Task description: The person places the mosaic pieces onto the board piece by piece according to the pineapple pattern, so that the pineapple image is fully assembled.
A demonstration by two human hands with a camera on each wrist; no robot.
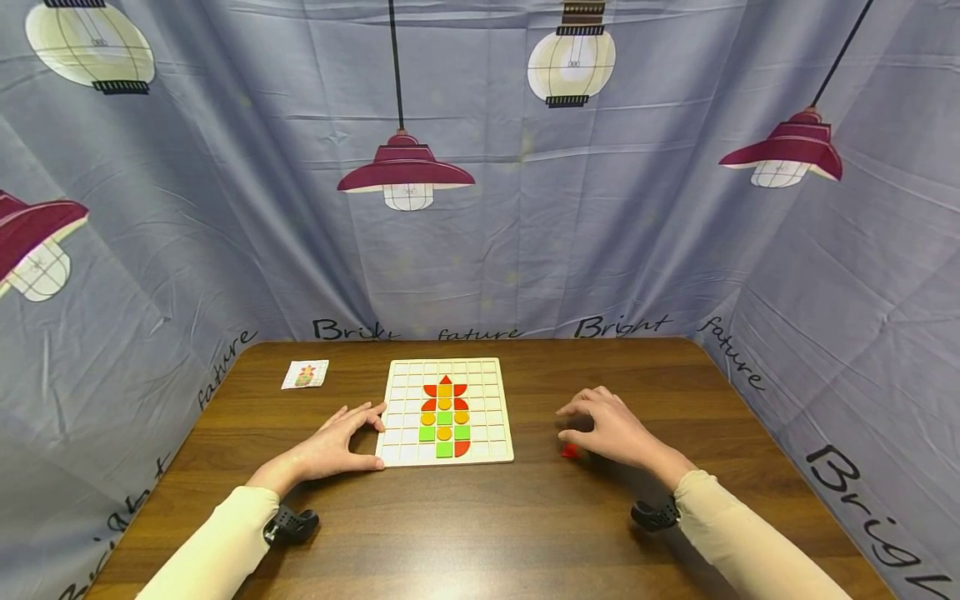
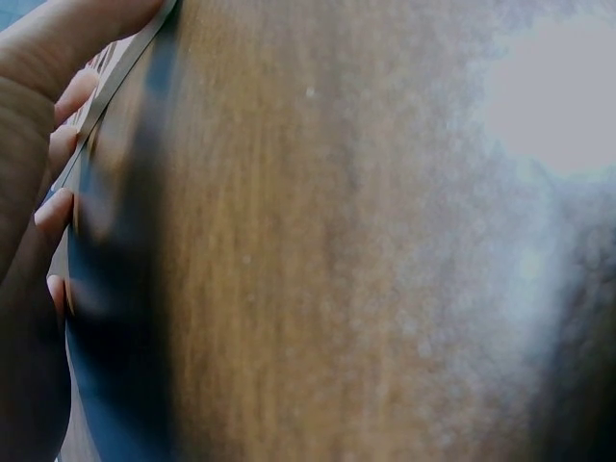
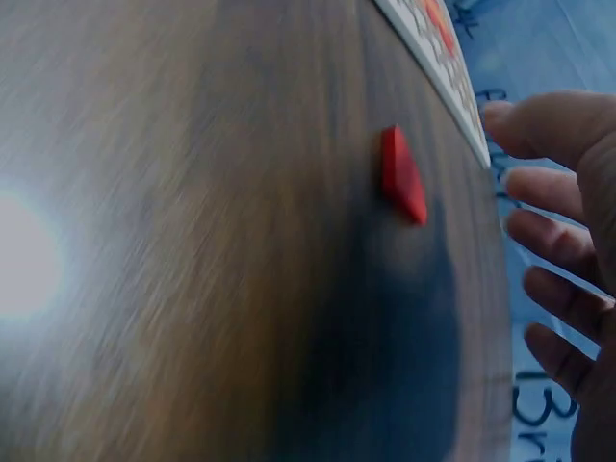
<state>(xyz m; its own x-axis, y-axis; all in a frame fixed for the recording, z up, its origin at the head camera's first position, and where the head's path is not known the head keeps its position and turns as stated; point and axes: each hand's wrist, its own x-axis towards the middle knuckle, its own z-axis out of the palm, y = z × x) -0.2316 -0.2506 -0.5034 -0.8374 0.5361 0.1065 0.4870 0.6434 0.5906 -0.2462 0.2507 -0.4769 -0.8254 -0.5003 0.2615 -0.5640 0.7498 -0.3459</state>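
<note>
A white gridded board (image 1: 486,429) lies on the table, bearing a pattern of red, green and orange tiles. At its left edge my left hand (image 1: 330,450) rests, the thumb at the near corner and the fingers spread farther up the side. My right hand (image 1: 611,429) hovers right of the board with nothing in its grasp, fingers loosely bent. Just below its thumb lies a single red tile (image 3: 401,178) on the wood, partly hidden by the hand in the head view. The right wrist view shows the tile apart from the fingers.
A small card (image 1: 305,375) with a printed coloured pattern lies at the back left of the brown wooden table (image 1: 450,533). Blue-grey curtains (image 1: 442,275) with lamp prints stand behind and on both sides of it. Dark bands with cameras sit on both wrists.
</note>
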